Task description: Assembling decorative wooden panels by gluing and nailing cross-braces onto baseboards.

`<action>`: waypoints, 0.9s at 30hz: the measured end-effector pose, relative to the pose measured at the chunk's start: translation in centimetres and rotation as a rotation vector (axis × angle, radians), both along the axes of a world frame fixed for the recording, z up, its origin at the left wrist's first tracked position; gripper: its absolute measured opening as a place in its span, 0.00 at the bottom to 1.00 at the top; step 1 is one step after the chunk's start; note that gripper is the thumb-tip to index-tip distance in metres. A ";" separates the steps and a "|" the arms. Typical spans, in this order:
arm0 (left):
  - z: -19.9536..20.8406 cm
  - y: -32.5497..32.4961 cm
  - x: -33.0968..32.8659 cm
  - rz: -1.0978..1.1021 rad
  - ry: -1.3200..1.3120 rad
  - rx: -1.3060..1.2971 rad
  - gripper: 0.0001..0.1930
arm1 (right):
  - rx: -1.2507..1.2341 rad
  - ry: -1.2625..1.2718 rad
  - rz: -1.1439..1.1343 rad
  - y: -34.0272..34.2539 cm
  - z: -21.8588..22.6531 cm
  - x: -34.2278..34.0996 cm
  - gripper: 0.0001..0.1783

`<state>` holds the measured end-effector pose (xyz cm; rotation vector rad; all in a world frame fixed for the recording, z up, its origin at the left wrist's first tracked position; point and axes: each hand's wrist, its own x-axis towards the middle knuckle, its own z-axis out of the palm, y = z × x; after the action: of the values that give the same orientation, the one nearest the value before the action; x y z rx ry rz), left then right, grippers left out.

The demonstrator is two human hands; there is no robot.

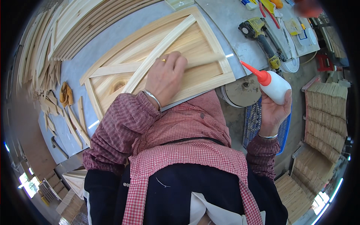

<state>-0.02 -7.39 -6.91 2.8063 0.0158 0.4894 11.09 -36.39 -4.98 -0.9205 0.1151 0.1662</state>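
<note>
A pale wooden panel (pixel 202 41) with a frame round its edge and a long diagonal strip (pixel 165 43) lies in front of me. My left hand (pixel 167 75) is over its middle, fingers curled at the end of a short wooden strip (pixel 204 59) that is blurred by motion. That strip reaches toward the right side of the frame; the fingertips are partly hidden. A shorter strip (pixel 118 69) meets the diagonal from the left. Off the panel's right end, my right hand (pixel 275 108) grips a white glue bottle (pixel 277 88), its red nozzle tilted up and left.
A yellow-and-black nail gun (pixel 258 32) lies on the far right of the table, near pliers (pixel 273 17). Stacked panels and slats (pixel 75 30) stand at the left, with loose strips (pixel 75 123) and brown gloves (pixel 66 94). A round tub (pixel 243 92) and blue basket (pixel 255 120) are at right.
</note>
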 end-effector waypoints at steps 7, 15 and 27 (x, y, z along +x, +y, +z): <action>-1.7 -1.7 -0.7 -0.019 -0.067 -0.148 0.14 | 0.007 0.008 0.029 0.4 -0.2 0.2 0.29; -2.3 -0.7 -0.6 -0.082 -0.073 -0.154 0.21 | -0.026 0.004 0.033 0.7 -0.2 0.2 0.31; -3.0 -0.7 0.7 -0.159 -0.080 -0.346 0.19 | -0.029 0.037 0.080 1.2 -0.5 0.3 0.30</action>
<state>0.66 -8.04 -9.91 2.4257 -0.1258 0.5062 11.44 -35.16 -5.52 -0.9516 0.1156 0.2560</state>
